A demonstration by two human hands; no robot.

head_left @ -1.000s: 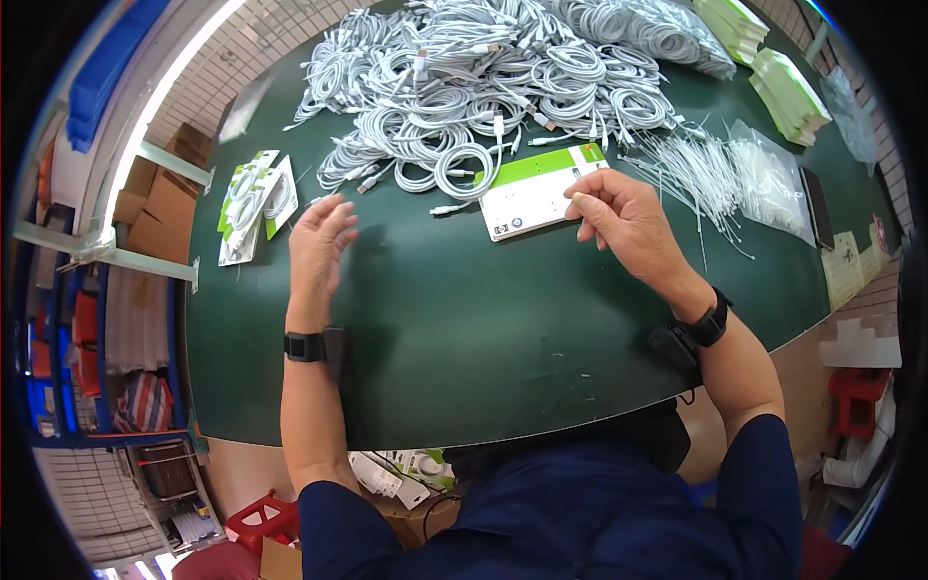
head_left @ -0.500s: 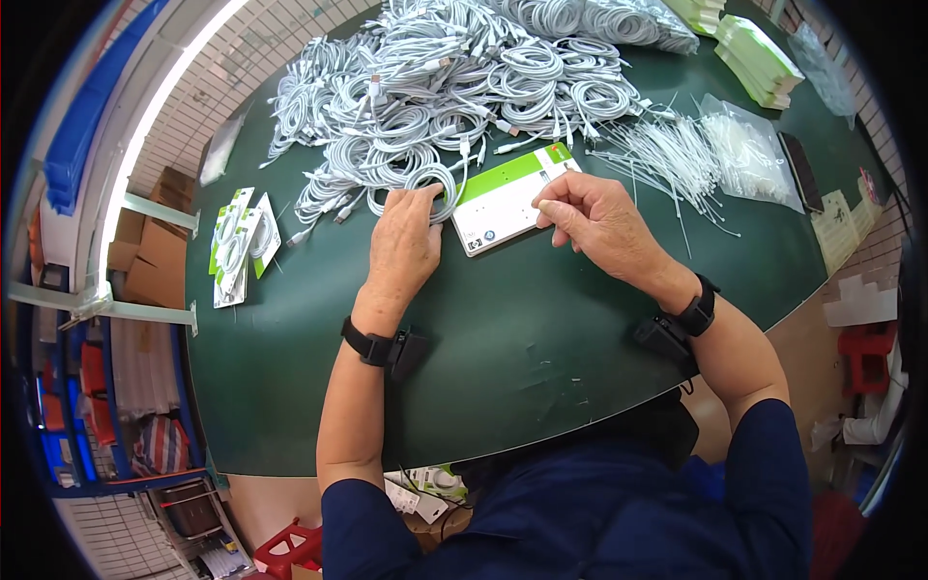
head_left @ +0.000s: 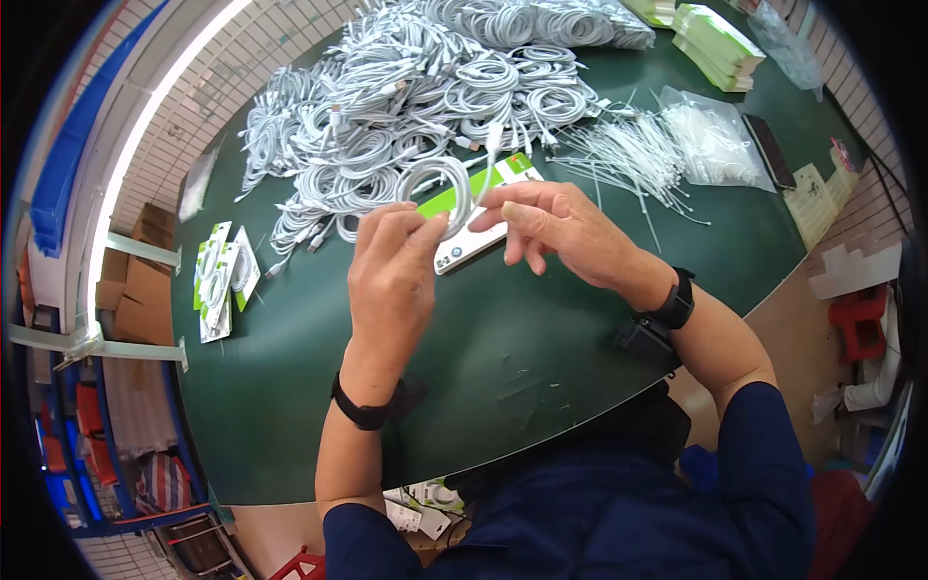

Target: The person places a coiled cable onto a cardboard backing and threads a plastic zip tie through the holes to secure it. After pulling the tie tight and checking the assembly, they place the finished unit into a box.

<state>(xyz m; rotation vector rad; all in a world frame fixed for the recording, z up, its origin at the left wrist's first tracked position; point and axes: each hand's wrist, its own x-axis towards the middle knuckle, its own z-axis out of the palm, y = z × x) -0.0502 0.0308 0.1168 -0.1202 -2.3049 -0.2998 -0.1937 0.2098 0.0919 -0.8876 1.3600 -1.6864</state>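
A coiled light-grey cable is pinched between the thumb and fingers of my left hand, raised a little above the table. From the coil, a cable end with a white plug stands up. My right hand is close on the coil's right side, fingers apart and partly bent, the fingertips by the cable end; whether they touch it I cannot tell. Beneath both hands lies a white and green packaging card, partly covered by the right hand and the coil.
Behind is a large heap of coiled grey cables. To its right lie loose white cable ties, a clear bag of ties, a dark flat object and stacked green-white cards. Packaged cables rest at the left on the green table.
My left hand has lifted the coil off the table, toward me. The right hand has moved left to the coil, its fingers spreading from a pinch. The whole view has shifted slightly.
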